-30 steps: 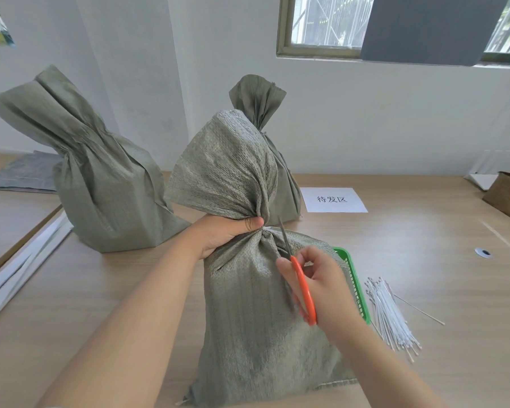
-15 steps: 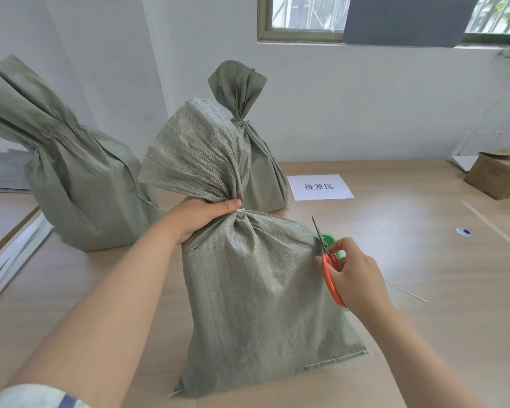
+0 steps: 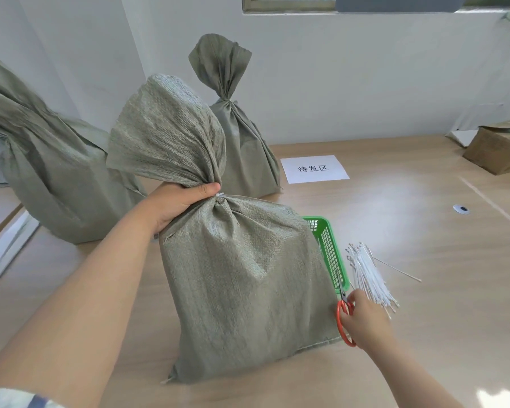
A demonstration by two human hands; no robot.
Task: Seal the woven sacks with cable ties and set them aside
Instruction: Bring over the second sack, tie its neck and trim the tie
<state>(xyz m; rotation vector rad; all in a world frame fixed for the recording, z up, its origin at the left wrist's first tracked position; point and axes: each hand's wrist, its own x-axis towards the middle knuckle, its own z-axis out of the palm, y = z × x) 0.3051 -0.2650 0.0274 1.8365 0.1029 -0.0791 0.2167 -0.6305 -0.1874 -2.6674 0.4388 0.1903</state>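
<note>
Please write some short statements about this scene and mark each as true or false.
1. The left hand grips the neck of the front sack. True.
2. The right hand is empty. False: it holds orange-handled scissors.
3. The green basket stands left of the front sack. False: it stands right of it, partly hidden.
4. The bundle of cable ties lies on the table beside the green basket. True.
5. The paper sign lies under the front sack. False: it lies uncovered, beside the back sack.

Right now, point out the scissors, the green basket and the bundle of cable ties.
scissors (image 3: 339, 316), head view, orange handle loop.
green basket (image 3: 330, 254), head view, mesh side wall.
bundle of cable ties (image 3: 368, 278), head view, mid-bundle.
</note>
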